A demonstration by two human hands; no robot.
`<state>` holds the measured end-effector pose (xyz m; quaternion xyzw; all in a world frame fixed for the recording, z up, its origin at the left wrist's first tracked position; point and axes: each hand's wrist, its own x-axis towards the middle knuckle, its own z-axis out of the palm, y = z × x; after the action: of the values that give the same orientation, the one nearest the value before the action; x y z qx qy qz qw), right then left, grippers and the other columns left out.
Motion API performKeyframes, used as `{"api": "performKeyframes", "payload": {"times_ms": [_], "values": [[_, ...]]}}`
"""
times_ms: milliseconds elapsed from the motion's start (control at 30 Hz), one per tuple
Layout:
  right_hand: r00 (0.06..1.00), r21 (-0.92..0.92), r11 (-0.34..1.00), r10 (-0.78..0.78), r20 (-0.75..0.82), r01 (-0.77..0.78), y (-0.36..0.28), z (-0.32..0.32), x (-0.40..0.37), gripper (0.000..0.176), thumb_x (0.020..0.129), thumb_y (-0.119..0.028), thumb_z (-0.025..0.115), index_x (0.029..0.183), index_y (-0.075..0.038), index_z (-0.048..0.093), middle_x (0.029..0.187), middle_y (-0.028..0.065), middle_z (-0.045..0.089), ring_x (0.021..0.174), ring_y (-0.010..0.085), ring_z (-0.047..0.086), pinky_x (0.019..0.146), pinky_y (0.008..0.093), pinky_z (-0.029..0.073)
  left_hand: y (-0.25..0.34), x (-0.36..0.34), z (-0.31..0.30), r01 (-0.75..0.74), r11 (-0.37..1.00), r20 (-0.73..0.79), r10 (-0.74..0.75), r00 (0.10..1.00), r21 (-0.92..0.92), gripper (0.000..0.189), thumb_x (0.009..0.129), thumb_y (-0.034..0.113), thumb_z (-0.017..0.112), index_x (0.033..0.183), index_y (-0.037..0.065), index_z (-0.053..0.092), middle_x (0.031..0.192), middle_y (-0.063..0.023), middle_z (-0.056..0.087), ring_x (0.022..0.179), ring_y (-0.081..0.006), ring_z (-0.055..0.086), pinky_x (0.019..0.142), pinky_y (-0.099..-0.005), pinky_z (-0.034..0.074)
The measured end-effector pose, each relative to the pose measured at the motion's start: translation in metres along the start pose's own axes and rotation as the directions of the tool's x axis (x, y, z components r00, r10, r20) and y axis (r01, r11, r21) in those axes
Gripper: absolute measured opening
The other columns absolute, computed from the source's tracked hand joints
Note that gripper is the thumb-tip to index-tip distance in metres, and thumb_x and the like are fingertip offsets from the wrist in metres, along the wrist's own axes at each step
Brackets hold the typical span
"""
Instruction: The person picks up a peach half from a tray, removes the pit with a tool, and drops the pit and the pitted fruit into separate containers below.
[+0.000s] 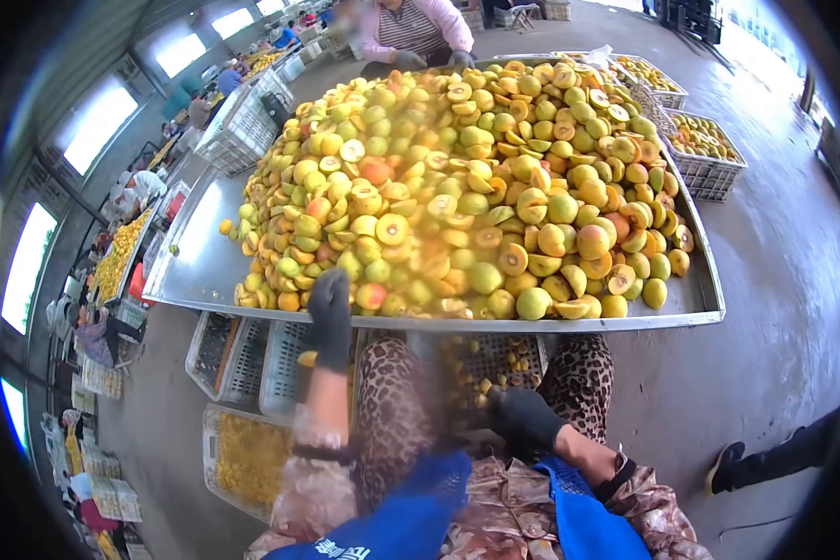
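A large heap of yellow-green peaches, some whole and some cut in half with stones showing, covers the metal table. My left hand, in a dark glove, is raised at the table's near rim beside the fruit. Its fingers point up, stretched out, and no fruit shows in them. Below the rim, over my lap, my right hand is gloved too and closed; what it grips is hidden. Just past it, a crate under the table contains small yellowish-brown pieces, probably stones.
Under the table's left side stand plastic crates; one lower crate is full of yellow pieces. Fruit crates stand at the right. Across the table sits a person in pink sleeves. Another person's leg is at the right.
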<state>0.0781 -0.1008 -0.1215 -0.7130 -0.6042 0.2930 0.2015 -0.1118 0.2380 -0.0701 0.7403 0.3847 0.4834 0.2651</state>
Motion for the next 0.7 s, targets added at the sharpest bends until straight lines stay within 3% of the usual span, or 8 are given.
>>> {"api": "performKeyframes", "payload": {"times_ms": [167,233,267,367,500,567,633,700], "values": [[0.983,0.182,0.974,-0.108,-0.148,0.134,0.002,-0.021,-0.006,0.027,0.086,-0.021,0.070,0.105,-0.005,0.059,0.081,0.0235,0.068,0.076,0.0454,0.068,0.065,0.0545,0.053,0.004,0.080,0.098,-0.471,0.746,0.226,0.414,0.882,0.471,0.049,0.087,0.026,0.072,0.129,0.004,0.063,0.124,-0.0202,0.067,0.119,-0.0375,0.061,0.097,-0.0463,0.051],[0.977,0.200,0.969,-0.107,-0.182,0.144,0.007,-0.034,-0.017,0.029,0.086,-0.022,0.072,0.106,-0.006,0.058,0.087,0.0240,0.069,0.081,0.0447,0.068,0.066,0.0537,0.054,0.017,0.097,0.118,-0.407,0.520,0.468,0.016,0.884,0.751,0.054,0.085,0.027,0.072,0.134,0.010,0.061,0.122,-0.0184,0.066,0.114,-0.0391,0.062,0.095,-0.0475,0.053],[0.979,0.196,0.971,-0.105,-0.177,0.139,0.007,-0.041,-0.026,0.030,0.086,-0.022,0.072,0.107,-0.006,0.058,0.089,0.0240,0.069,0.083,0.0445,0.068,0.067,0.0532,0.054,0.001,0.102,0.131,-0.372,0.498,0.397,0.059,0.916,0.784,0.066,0.077,0.036,0.079,0.136,0.013,0.060,0.109,-0.0185,0.067,0.109,-0.0380,0.063,0.092,-0.0468,0.053],[0.980,0.298,0.953,0.013,-0.197,0.047,0.035,-0.016,-0.038,0.032,0.092,-0.031,0.069,0.111,-0.007,0.059,0.092,0.0232,0.068,0.087,0.0441,0.068,0.071,0.0518,0.054,-0.002,0.103,0.131,-0.275,0.711,0.484,-0.105,0.869,0.647,0.066,0.070,0.041,0.085,0.126,0.012,0.064,0.114,-0.0178,0.066,0.109,-0.0412,0.064,0.091,-0.0493,0.053],[0.966,0.319,0.945,0.008,-0.259,0.077,0.038,-0.020,-0.035,0.035,0.098,-0.040,0.062,0.108,-0.006,0.057,0.085,0.0240,0.068,0.081,0.0463,0.066,0.072,0.0542,0.052,0.054,0.053,0.129,-0.435,0.527,0.545,-0.064,0.836,0.730,0.048,0.079,0.034,0.081,0.118,0.011,0.068,0.115,-0.0162,0.064,0.111,-0.0379,0.058,0.092,-0.0479,0.052],[0.957,0.368,0.927,0.038,-0.288,0.074,0.024,-0.040,-0.032,0.036,0.099,-0.040,0.062,0.105,-0.006,0.055,0.084,0.0238,0.067,0.080,0.0467,0.066,0.070,0.0539,0.052,0.022,0.042,0.135,-0.438,0.592,0.485,0.090,0.870,0.676,0.037,0.082,0.029,0.078,0.112,0.009,0.070,0.108,-0.0155,0.066,0.106,-0.0364,0.060,0.093,-0.0488,0.051],[0.942,0.388,0.916,0.037,-0.332,0.101,0.017,-0.057,-0.031,0.036,0.099,-0.040,0.063,0.101,-0.005,0.053,0.083,0.0238,0.067,0.079,0.0473,0.065,0.069,0.0533,0.051,0.014,0.036,0.133,-0.349,0.805,0.376,0.171,0.911,0.479,0.029,0.080,0.023,0.078,0.104,0.008,0.070,0.100,-0.0161,0.068,0.102,-0.0374,0.062,0.090,-0.0475,0.052],[0.942,0.501,0.859,0.073,-0.328,0.107,0.008,-0.078,-0.035,0.032,0.100,-0.035,0.064,0.104,-0.005,0.057,0.087,0.0204,0.070,0.079,0.0413,0.069,0.070,0.0486,0.053,0.005,0.030,0.136,0.028,0.989,0.251,0.009,0.968,-0.146,0.035,0.086,0.018,0.075,0.116,0.000,0.071,0.109,-0.0131,0.072,0.095,-0.0258,0.069,0.085,-0.0334,0.055]]}}
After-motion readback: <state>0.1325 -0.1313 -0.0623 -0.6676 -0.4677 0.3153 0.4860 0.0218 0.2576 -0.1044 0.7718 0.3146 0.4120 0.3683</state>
